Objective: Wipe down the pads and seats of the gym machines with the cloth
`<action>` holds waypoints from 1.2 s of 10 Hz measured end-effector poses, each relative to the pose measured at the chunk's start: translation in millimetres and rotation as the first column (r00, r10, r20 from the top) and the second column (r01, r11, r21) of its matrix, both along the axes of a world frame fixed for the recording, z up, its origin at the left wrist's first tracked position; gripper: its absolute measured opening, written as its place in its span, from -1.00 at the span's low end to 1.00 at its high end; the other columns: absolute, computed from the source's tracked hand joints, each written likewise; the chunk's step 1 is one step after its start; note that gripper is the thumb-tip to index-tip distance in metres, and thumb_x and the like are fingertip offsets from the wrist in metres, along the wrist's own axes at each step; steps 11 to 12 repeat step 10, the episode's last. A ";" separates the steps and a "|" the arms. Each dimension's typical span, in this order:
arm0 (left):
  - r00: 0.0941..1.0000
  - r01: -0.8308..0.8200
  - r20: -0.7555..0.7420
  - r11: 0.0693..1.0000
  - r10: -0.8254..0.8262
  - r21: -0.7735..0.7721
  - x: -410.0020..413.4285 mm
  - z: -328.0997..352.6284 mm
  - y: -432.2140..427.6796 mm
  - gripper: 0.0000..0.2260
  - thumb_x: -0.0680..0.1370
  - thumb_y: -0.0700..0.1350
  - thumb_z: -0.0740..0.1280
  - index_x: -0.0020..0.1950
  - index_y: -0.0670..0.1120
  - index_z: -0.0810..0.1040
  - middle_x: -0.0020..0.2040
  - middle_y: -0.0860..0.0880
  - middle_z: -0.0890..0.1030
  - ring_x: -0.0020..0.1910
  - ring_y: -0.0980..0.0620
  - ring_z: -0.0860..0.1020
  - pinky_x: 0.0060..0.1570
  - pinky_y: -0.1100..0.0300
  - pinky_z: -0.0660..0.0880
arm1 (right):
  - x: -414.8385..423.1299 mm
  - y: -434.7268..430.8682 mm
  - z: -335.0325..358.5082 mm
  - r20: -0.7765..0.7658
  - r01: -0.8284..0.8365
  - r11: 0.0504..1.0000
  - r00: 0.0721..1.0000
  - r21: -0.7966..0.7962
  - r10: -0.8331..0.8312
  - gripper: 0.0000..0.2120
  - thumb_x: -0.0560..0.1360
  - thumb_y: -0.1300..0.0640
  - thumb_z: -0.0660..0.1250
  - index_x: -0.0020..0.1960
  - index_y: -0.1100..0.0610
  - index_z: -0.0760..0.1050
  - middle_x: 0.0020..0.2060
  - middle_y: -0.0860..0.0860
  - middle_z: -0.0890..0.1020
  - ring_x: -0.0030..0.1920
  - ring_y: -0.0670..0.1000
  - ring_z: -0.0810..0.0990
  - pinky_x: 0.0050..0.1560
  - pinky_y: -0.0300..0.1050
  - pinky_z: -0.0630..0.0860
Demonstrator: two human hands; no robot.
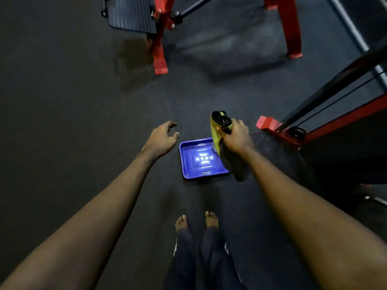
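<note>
Two hands over the blue tray (189, 164): my right hand (235, 136) grips the cloth (216, 130), my left hand (161, 139) beside it hangs loose-fingered, holding nothing.

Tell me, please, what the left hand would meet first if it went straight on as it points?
Probably the floor: the left hand points forward past the tray, with nothing else in line; depth is unclear.
</note>
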State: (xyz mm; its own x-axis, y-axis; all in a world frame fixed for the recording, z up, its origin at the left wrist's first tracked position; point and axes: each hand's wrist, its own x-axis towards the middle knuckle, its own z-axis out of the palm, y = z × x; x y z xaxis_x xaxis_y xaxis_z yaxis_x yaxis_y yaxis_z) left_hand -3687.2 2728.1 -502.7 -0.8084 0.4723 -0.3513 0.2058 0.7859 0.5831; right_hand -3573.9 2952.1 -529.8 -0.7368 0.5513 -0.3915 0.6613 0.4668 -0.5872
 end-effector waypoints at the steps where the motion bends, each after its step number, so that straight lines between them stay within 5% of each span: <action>1: 0.999 0.020 0.043 1.000 -0.020 -0.008 -20.4 -89.3 15.1 -0.63 0.61 -0.09 0.31 0.43 -0.10 0.47 0.39 -0.07 0.53 0.35 0.00 0.49 0.17 0.31 0.30 | -22.6 4.6 -93.5 0.050 -0.003 1.000 0.999 0.000 0.003 -0.54 0.58 -0.16 0.34 0.32 0.14 0.47 0.25 0.24 0.50 0.30 0.33 0.46 0.31 0.16 0.41; 5: 0.988 0.065 0.144 0.997 -0.057 -0.051 -51.0 -443.7 19.4 -0.57 0.58 -0.12 0.32 0.45 -0.09 0.43 0.40 -0.08 0.50 0.36 -0.05 0.47 0.35 0.11 0.37 | -72.9 -10.9 -451.3 0.185 -0.220 0.975 0.960 0.027 0.211 -0.55 0.59 0.06 0.34 0.44 0.11 0.36 0.36 0.20 0.40 0.38 0.29 0.36 0.37 0.24 0.38; 7: 0.979 0.043 0.203 0.996 -0.025 -0.084 -62.7 -542.4 3.6 -0.53 0.58 -0.12 0.33 0.49 -0.08 0.38 0.42 -0.09 0.46 0.35 -0.04 0.47 0.36 0.01 0.43 | -78.7 -15.4 -556.7 0.255 -0.348 0.934 0.914 0.087 0.316 -0.57 0.57 0.08 0.32 0.40 0.15 0.37 0.38 0.20 0.37 0.38 0.31 0.34 0.35 0.28 0.35; 9: 0.986 0.056 0.162 0.995 -0.043 -0.079 -65.0 -573.7 -2.8 -0.54 0.59 -0.10 0.33 0.48 -0.09 0.39 0.39 -0.09 0.49 0.17 0.03 0.50 0.15 0.16 0.44 | -78.7 -27.0 -590.0 0.304 -0.488 0.866 0.847 0.113 0.437 -0.38 0.53 -0.13 0.38 0.47 0.14 0.33 0.46 0.20 0.31 0.44 0.28 0.30 0.41 0.22 0.25; 12: 0.988 0.050 0.147 0.995 -0.037 -0.083 -62.9 -570.0 -7.4 -0.55 0.59 -0.09 0.32 0.47 -0.10 0.40 0.38 -0.09 0.49 0.15 0.05 0.49 0.10 0.21 0.39 | -75.7 -31.3 -587.6 0.266 -0.403 0.912 0.890 0.075 0.371 -0.33 0.52 -0.16 0.41 0.48 0.14 0.32 0.48 0.18 0.29 0.47 0.25 0.28 0.41 0.19 0.26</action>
